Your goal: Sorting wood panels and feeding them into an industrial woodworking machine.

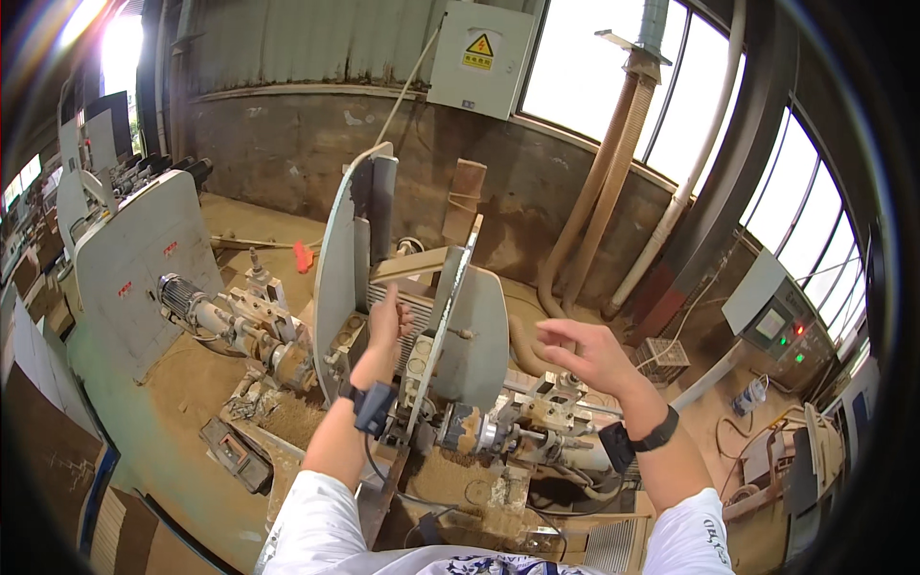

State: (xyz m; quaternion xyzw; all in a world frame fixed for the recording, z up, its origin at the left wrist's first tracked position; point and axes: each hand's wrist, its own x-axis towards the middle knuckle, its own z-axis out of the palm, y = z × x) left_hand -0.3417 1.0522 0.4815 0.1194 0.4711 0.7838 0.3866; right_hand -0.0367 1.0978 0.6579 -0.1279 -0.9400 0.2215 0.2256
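My left hand (385, 324) reaches between two upright guard panels of a machine, thumb raised and fingers extended. It is beside a ribbed stack of thin slats (418, 324), and whether it touches them I cannot tell. Just above lies a pale wooden bar (410, 264), running across the gap between the left guard panel (335, 259) and the narrow upright plate (448, 311). My right hand (592, 356) hovers in the air right of the rear panel (479, 335), fingers bent and apart with nothing in them. Below it sits a motor and clamp assembly (556, 412).
Another motor unit (192, 305) and a large grey panel (139, 268) stand at the left. A dusty black-framed box (236, 454) lies near the machine base. Flexible hoses (604, 163) rise at the back, and a control box with lit buttons (781, 326) is at the right.
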